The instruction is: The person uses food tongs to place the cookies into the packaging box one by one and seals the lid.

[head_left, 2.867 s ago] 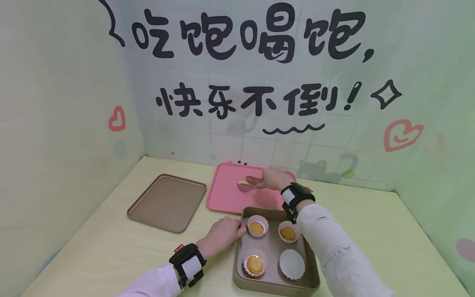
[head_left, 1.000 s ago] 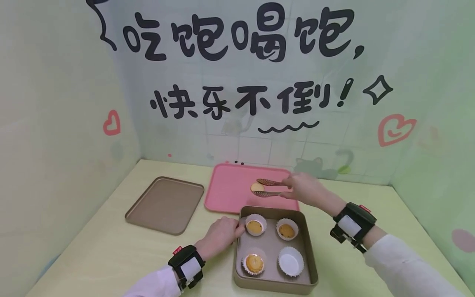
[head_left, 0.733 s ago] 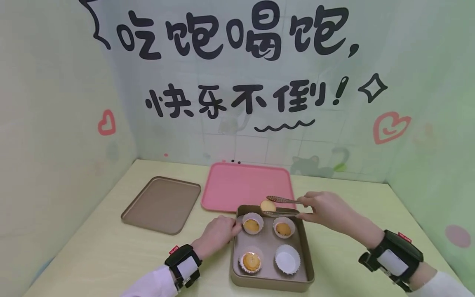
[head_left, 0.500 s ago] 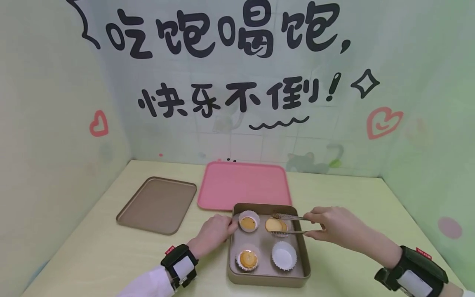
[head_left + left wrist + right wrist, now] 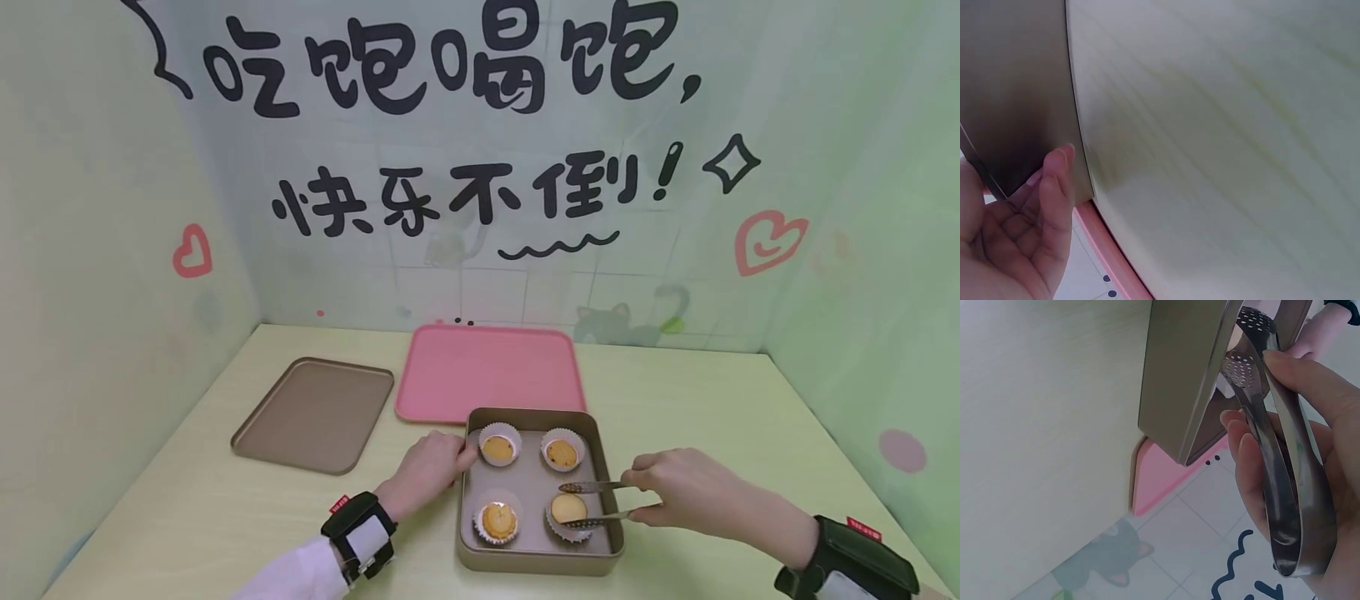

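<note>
My right hand (image 5: 693, 493) holds metal tongs (image 5: 1315, 519) with perforated tips. Between the tips is a round pale cookie (image 5: 568, 507), over the white paper cup (image 5: 564, 530) at the near right of a deep brown baking tin (image 5: 536, 562); whether it touches the cup I cannot tell. The tin's far left cup, far right cup (image 5: 562, 432) and near left cup each hold a golden-brown cookie. My left hand (image 5: 429, 468) grips the tin's left wall by the rim, with fingers along the outside in the left wrist view.
A pink tray (image 5: 487, 375) lies behind the tin, against the back wall. To the left is a flat square brown baking tray (image 5: 315, 414). Printed wall sheets close in the back and both sides of the pale table (image 5: 697, 400).
The cookie was picked off the pink tray with the tongs and carried toward me, across the tin's far rim to the near right cup. My left hand stays on the tin.
</note>
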Action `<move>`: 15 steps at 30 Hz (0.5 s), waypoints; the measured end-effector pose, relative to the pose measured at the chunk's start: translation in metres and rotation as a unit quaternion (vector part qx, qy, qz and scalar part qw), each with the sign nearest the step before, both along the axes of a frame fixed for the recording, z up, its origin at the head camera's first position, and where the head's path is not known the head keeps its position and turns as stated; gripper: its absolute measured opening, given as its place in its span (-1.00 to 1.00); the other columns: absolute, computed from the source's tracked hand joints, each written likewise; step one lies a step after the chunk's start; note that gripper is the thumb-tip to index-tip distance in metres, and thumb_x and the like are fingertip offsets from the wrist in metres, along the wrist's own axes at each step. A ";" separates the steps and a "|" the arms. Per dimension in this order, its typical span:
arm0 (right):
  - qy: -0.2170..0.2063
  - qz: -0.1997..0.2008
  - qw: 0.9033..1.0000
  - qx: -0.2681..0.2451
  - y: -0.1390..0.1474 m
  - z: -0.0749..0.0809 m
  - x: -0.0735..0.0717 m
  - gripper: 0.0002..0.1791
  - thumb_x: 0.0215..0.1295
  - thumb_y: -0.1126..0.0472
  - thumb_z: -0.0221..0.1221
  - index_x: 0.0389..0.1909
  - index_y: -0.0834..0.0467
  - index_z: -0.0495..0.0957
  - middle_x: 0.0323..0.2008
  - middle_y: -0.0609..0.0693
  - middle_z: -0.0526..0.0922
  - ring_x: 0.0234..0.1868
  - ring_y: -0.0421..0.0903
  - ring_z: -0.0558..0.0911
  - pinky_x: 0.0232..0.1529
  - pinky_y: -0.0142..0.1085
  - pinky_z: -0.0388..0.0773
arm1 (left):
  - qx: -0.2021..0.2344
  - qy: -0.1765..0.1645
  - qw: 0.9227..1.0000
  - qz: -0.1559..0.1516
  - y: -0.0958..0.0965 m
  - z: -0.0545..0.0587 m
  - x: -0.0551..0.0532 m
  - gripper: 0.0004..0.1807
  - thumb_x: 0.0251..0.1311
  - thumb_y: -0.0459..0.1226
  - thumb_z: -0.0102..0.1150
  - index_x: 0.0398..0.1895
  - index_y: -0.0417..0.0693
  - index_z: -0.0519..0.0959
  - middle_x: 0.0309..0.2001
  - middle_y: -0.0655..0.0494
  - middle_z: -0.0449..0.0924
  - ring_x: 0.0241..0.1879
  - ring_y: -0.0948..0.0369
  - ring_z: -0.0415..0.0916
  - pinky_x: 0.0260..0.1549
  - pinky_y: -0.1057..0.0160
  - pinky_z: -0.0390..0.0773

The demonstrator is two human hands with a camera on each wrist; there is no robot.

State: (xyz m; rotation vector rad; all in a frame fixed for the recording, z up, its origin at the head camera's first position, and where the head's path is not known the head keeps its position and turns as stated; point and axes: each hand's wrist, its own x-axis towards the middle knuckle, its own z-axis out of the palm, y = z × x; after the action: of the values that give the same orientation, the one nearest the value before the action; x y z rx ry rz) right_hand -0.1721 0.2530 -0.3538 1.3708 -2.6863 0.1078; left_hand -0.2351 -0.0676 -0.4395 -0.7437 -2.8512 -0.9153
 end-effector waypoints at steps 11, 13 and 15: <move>0.011 -0.015 1.000 -0.008 0.004 0.011 -0.004 -0.72 -0.12 0.06 0.36 -0.41 0.13 0.57 -0.55 -0.24 0.43 -0.60 -0.35 0.45 -0.66 -0.43 0.38 | 0.002 0.014 1.000 -0.010 0.001 -0.002 -0.003 -0.60 0.19 -0.27 -0.06 -0.83 0.00 0.27 -0.83 0.29 0.25 -0.83 0.38 0.23 -0.82 0.36 0.25; 0.021 -0.019 0.999 -0.029 0.007 0.016 -0.010 -0.73 -0.11 0.09 0.36 -0.42 0.14 0.56 -0.57 -0.26 0.39 -0.64 -0.39 0.39 -0.68 -0.46 0.34 | 0.004 0.013 1.000 -0.008 0.000 -0.001 -0.002 -0.61 0.18 -0.27 -0.05 -0.82 0.00 0.27 -0.82 0.29 0.25 -0.83 0.38 0.23 -0.82 0.36 0.25; 0.033 -0.034 0.998 -0.049 0.011 0.021 -0.018 -0.74 -0.11 0.11 0.36 -0.42 0.14 0.56 -0.59 -0.28 0.35 -0.67 -0.42 0.32 -0.70 -0.48 0.30 | 0.006 0.009 1.000 -0.005 -0.001 -0.002 -0.002 -0.62 0.17 -0.27 -0.05 -0.82 0.00 0.27 -0.82 0.29 0.25 -0.83 0.38 0.23 -0.81 0.36 0.25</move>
State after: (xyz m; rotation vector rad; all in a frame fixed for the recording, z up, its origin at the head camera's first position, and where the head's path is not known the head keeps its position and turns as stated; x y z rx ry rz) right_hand -0.1903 0.2641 -0.3332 1.2330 -2.6317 0.1818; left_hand -0.2372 -0.0682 -0.4413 -0.7608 -2.8266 -0.9198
